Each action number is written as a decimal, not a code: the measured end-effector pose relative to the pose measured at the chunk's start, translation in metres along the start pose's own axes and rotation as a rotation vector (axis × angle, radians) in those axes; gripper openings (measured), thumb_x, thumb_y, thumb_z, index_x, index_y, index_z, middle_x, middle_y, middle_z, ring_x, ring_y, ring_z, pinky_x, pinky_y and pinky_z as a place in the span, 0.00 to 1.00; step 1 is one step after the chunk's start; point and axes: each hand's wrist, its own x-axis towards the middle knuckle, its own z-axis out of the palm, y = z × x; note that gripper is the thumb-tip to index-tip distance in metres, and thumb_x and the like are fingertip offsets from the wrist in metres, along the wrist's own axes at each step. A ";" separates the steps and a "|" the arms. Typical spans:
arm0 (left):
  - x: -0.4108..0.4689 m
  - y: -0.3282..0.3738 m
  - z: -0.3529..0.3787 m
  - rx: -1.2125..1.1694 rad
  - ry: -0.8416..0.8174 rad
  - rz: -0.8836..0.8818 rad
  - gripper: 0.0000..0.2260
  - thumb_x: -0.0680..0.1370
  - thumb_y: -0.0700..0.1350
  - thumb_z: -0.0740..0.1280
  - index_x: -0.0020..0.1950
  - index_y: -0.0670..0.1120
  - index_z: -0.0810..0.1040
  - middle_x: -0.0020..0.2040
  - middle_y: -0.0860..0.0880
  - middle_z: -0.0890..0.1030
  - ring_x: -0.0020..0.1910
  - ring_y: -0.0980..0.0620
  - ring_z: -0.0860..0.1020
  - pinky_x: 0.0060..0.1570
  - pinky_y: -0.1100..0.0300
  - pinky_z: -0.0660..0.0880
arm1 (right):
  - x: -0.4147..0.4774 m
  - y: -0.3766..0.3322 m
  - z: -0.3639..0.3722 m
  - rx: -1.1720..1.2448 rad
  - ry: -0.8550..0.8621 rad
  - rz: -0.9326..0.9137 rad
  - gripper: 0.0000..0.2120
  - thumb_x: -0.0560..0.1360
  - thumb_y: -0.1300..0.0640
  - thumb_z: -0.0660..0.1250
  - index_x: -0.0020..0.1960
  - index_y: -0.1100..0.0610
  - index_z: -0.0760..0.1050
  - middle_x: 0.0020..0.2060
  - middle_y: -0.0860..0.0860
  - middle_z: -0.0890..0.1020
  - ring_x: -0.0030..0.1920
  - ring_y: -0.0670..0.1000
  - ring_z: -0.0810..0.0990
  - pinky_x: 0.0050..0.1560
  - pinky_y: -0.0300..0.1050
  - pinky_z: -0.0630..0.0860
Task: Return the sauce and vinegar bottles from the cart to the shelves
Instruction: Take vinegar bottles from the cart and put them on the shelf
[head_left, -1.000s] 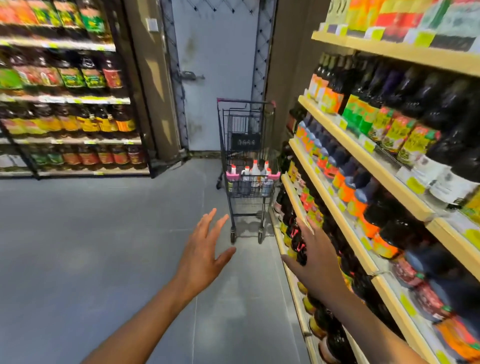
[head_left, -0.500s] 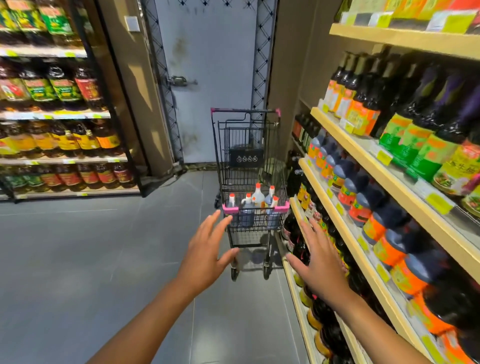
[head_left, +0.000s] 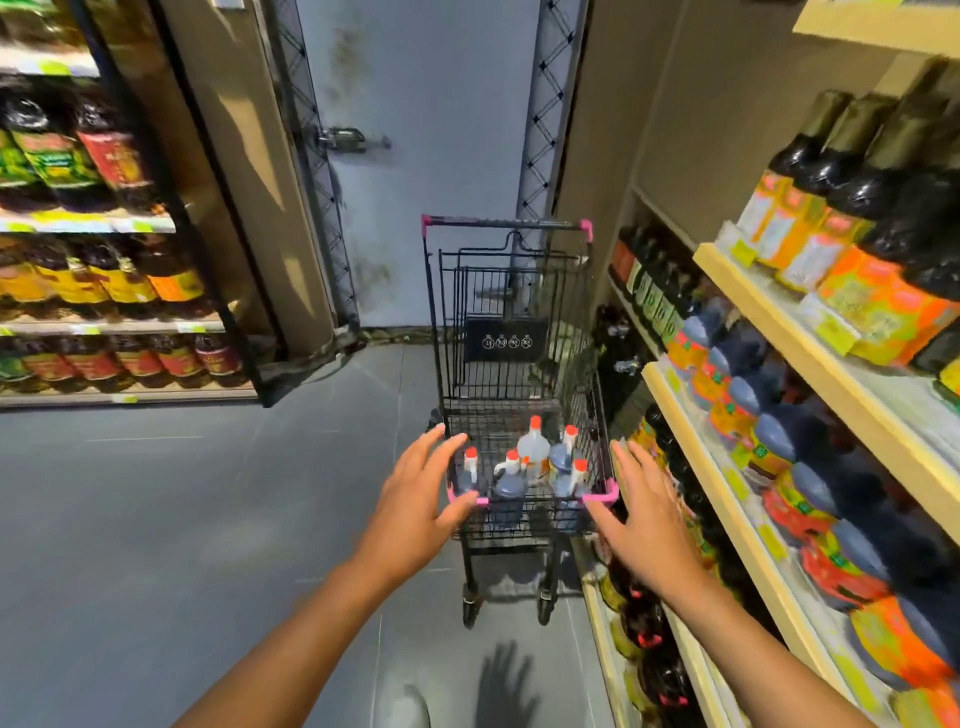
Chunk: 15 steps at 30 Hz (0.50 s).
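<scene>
now cart (head_left: 519, 322) holds five red-capped bottles (head_left: 533, 451), upright.

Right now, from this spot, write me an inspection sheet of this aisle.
Surface: grey tiled floor; cart stands on it beside the right shelves.
Job's things: five red-capped bottles upright in the cart's near end.
Clutter: nothing seen.
Hands: left hand and right hand open, fingers spread, at the cart's near corners, holding nothing.
Cables: nothing seen.
Surroundings: stocked left shelves; closed grey door behind.
</scene>
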 end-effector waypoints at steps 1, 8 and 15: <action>0.021 -0.014 0.002 -0.005 -0.020 -0.001 0.30 0.79 0.56 0.68 0.79 0.55 0.62 0.81 0.52 0.58 0.80 0.51 0.57 0.77 0.49 0.60 | 0.020 0.002 0.008 0.001 -0.012 0.018 0.39 0.78 0.43 0.67 0.82 0.49 0.52 0.81 0.47 0.53 0.81 0.49 0.50 0.78 0.52 0.55; 0.138 -0.076 0.018 -0.022 -0.171 0.019 0.28 0.80 0.55 0.67 0.79 0.55 0.63 0.80 0.53 0.60 0.79 0.53 0.59 0.78 0.50 0.60 | 0.115 0.017 0.048 0.044 -0.077 0.189 0.35 0.79 0.50 0.69 0.81 0.54 0.57 0.79 0.52 0.61 0.78 0.52 0.60 0.77 0.50 0.60; 0.244 -0.105 0.058 -0.067 -0.301 0.018 0.30 0.80 0.54 0.68 0.80 0.51 0.62 0.79 0.51 0.64 0.78 0.53 0.61 0.78 0.52 0.59 | 0.198 0.040 0.079 0.143 -0.179 0.373 0.20 0.79 0.56 0.68 0.70 0.57 0.72 0.60 0.53 0.81 0.54 0.52 0.82 0.55 0.50 0.79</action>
